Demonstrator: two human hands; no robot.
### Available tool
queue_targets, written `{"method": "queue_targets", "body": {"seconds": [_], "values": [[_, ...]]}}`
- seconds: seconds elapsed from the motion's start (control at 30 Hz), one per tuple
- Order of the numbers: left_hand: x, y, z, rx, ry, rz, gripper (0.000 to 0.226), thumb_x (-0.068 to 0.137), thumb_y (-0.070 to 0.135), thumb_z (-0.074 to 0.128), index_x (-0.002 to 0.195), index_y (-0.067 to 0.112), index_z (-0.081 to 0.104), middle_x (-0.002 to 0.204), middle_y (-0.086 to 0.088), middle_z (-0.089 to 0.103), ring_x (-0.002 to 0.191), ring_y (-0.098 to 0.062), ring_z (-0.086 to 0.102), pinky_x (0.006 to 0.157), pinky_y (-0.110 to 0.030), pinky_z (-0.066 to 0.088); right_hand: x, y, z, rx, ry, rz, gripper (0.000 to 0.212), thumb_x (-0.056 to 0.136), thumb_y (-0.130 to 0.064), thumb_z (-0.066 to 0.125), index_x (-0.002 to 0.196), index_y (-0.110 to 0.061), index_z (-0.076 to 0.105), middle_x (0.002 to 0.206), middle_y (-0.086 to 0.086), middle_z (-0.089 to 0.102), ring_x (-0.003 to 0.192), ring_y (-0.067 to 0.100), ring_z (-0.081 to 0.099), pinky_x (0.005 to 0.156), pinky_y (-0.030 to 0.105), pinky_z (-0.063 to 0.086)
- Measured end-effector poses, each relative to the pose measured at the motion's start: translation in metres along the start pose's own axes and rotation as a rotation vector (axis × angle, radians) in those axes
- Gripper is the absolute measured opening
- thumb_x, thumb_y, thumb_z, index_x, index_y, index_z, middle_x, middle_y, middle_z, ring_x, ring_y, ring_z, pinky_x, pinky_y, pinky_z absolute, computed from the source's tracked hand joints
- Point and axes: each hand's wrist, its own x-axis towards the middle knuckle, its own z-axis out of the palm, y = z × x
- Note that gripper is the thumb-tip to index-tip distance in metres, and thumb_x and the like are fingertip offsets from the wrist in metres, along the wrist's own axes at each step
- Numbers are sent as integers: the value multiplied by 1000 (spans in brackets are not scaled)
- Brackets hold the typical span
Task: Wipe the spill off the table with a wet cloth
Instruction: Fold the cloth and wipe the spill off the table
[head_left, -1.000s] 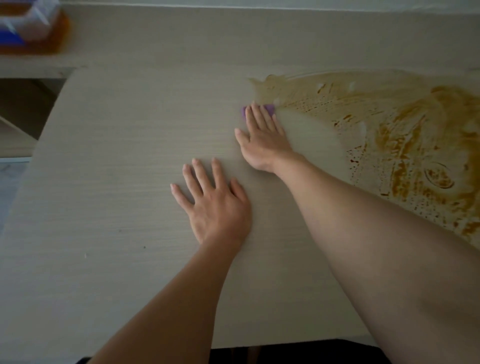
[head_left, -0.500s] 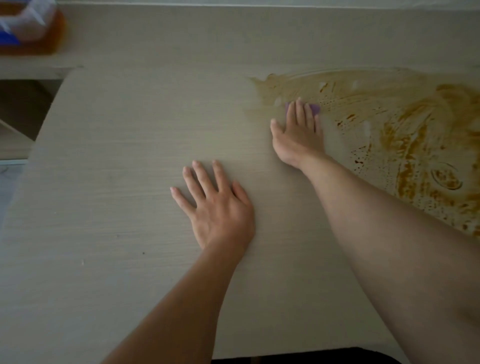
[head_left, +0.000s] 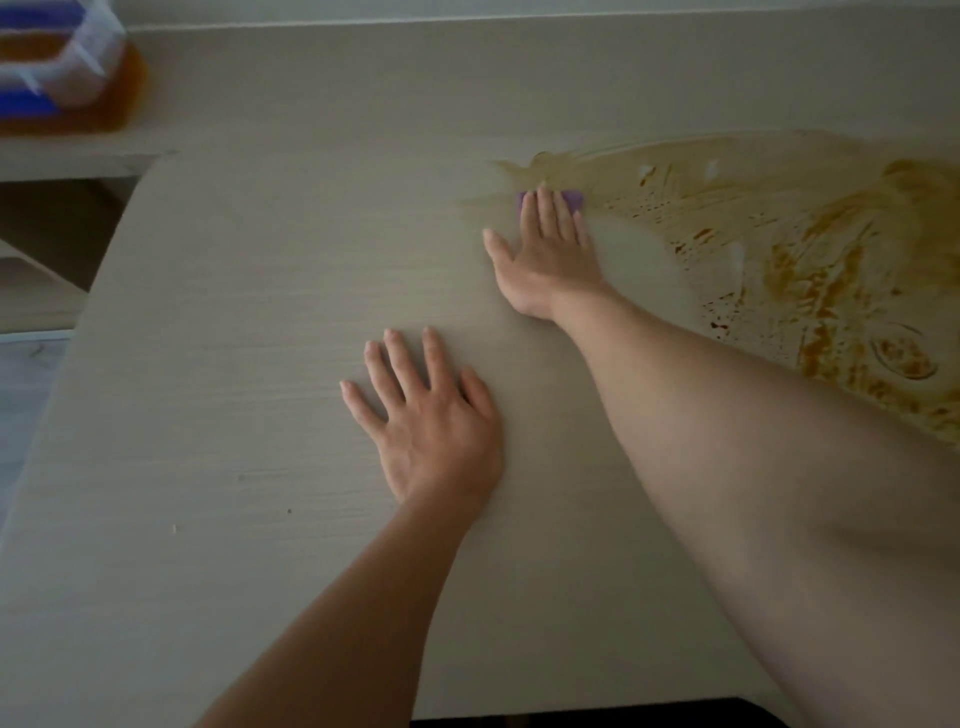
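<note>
the right hand lies flat, fingers spread, pressing the purple cloth onto the near left edge of the brown spill, likely for wiping pressure. the left hand rests released and empty on the tabletop, probably bracing. a clear container far left holds amber liquid.

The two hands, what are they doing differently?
The right hand presses a purple cloth at the edge of the brown spill; the left hand has nothing under it. The right hand reaches farther across the table; the left hand rests nearer. Both lie flat, palm down, fingers spread.
</note>
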Motion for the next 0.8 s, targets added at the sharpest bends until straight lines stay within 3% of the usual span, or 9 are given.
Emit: {"method": "queue_targets", "body": {"seconds": [0.17,0.3,0.6,0.8], "values": [[0,1,1,-4,-4,-6,64,103,49,16,164,26,17,173,-9,6,159,-28,-6,124,-58,-10,-2,64,-14,-5,61,205,85,100,-66,5,164,-11,-6,172,7,-14,158,20,-13,127,40,-10],[0,2,3,-1,16,-6,64,104,48,16,163,25,19,172,-11,9,159,-29,-4,124,-59,-9,8,51,-10,2,92,268,84,100,-64,7,165,-11,-3,173,6,-11,159,20,-11,127,42,-9],[0,2,2,-1,6,-3,64,104,47,17,164,26,16,172,-10,6,159,-29,-6,123,-59,-11,33,-62,5,-25,-3,-104,79,104,-60,17,165,-13,0,173,2,-8,159,17,-11,126,37,-12],[-1,1,-3,-15,-14,-5,64,103,49,16,164,29,16,173,-9,5,159,-27,-9,123,-57,-13,38,-51,-1,-7,-35,-101,80,105,-62,15,165,-13,-1,173,3,-10,159,16,-11,126,35,-12]]}}
